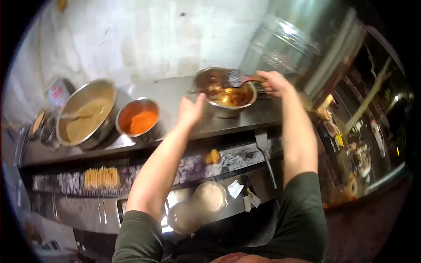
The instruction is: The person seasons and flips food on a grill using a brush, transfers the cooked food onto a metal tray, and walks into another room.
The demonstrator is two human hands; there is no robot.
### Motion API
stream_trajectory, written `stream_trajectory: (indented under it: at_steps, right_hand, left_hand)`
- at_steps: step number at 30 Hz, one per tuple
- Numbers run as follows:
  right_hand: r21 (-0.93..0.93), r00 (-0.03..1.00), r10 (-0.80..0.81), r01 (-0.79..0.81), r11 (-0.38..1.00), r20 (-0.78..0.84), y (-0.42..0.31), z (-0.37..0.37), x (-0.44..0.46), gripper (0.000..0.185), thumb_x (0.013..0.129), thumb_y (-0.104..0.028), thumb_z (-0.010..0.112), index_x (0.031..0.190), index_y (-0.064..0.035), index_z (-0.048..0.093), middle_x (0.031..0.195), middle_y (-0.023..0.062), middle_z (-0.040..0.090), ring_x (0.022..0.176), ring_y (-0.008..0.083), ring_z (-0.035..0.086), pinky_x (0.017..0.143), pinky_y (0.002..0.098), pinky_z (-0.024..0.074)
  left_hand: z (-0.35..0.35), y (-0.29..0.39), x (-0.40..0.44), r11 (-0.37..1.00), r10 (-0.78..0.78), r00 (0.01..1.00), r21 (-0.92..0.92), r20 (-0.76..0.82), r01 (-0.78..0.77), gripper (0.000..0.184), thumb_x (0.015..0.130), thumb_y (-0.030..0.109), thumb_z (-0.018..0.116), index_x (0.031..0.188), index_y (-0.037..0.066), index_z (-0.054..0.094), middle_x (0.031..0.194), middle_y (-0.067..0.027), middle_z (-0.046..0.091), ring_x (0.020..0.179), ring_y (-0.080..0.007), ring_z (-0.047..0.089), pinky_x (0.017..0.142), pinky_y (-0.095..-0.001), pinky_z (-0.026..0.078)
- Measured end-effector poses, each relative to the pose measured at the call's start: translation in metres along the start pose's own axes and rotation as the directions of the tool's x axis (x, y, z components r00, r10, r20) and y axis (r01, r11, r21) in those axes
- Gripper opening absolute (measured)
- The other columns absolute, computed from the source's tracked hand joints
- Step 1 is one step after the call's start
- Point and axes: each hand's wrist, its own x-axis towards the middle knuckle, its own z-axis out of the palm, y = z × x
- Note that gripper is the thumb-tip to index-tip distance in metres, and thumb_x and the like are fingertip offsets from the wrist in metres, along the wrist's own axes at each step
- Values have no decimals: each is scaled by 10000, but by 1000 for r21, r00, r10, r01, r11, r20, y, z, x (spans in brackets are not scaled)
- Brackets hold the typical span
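Note:
My right hand is closed around the brown handle of a basting brush with a broad, greyish head. The brush is over the far right part of a metal pot, which holds a dark, oily sauce. At the pot's near left rim, my left hand grips its edge, with the fingertips partly hidden. To the left stands a smaller metal bowl with a bright orange-red powder or paste in it.
A large metal bowl of beige mixture stands at the shelf's left. Below, a long charcoal grill bears skewered food and a small golden piece. A metal spatula leans at the right. Two round containers sit nearest me.

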Motion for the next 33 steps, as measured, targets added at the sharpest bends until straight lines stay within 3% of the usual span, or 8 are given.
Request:
stream_trajectory:
  at_steps: [3, 8, 12, 14, 16, 20, 25, 33]
  right_hand:
    - [-19, 987, -120, 119, 993, -102, -12, 34, -52, 316, 904, -306, 539, 1049, -35, 610, 528, -94, 331, 416, 19, 269, 372, 179, 188]
    - [105, 886, -320, 373, 922, -335, -4, 105, -115, 312, 933, -303, 523, 1080, -36, 589, 615, -72, 433, 452, 19, 291, 408, 194, 208]
    - [-196, 833, -510, 475, 858, -213, 24, 224, -185, 295, 917, -288, 519, 897, -24, 650, 641, -16, 551, 496, 36, 397, 447, 191, 281]
    - [-396, 913, -405, 390, 831, 49, 44, 346, -205, 212, 877, -182, 578, 944, -19, 697, 790, 37, 664, 585, 46, 493, 495, 193, 354]
    - [-433, 937, -331, 345, 833, 110, 58, 450, -197, 240, 877, -187, 579, 989, -5, 688, 897, 85, 693, 788, 125, 614, 710, 263, 479]
    - [-755, 899, -400, 385, 530, 177, 90, 602, -150, 288, 857, -320, 592, 967, -76, 698, 866, 144, 681, 782, 254, 675, 714, 337, 514]
    - [-898, 825, -519, 381, 219, 223, 89, 720, -111, 274, 851, -370, 567, 888, -138, 709, 784, 133, 678, 737, 290, 670, 679, 407, 531]
    - [-871, 805, -335, 473, -134, 489, 149, 806, -99, 325, 854, -367, 536, 714, -100, 655, 665, 107, 649, 626, 287, 644, 574, 410, 519]
  left_hand:
    - [-47, 48, -100, 931, 153, 970, 303, 187, -205, 623, 827, 377, 596, 1242, -68, 463, 899, -176, 655, 746, -229, 655, 688, -336, 532]
    - [-198, 12, -264, 998, -5, 854, 53, 520, -27, 354, 812, 255, 629, 1082, 32, 578, 884, -186, 649, 830, -362, 627, 721, -400, 503]
    - [-335, -68, -331, 951, -111, 988, 301, 108, 74, 291, 815, 229, 627, 1009, 13, 615, 825, -158, 649, 770, -322, 638, 664, -408, 501]
    - [-424, -162, -353, 866, -58, 909, 432, -412, 252, 351, 802, 240, 648, 1007, -39, 595, 766, -175, 601, 713, -333, 595, 655, -391, 481]
    - [-456, -221, -348, 877, -125, 876, 360, -466, 317, 429, 819, 277, 652, 1050, -65, 536, 810, -185, 580, 742, -317, 595, 679, -380, 477]
    - [-458, -258, -325, 494, -594, 722, -549, 354, 675, 359, 861, 346, 638, 1021, 38, 547, 800, -60, 598, 689, -180, 605, 648, -309, 507]
    - [-442, -275, -320, 219, -558, 633, -641, 537, 736, 206, 938, 266, 531, 955, 61, 533, 721, -33, 544, 583, -133, 546, 512, -253, 469]
    - [-449, -271, -315, 229, -581, 600, -597, 550, 769, 180, 928, 212, 488, 810, 77, 479, 634, -30, 477, 472, -120, 450, 376, -258, 344]
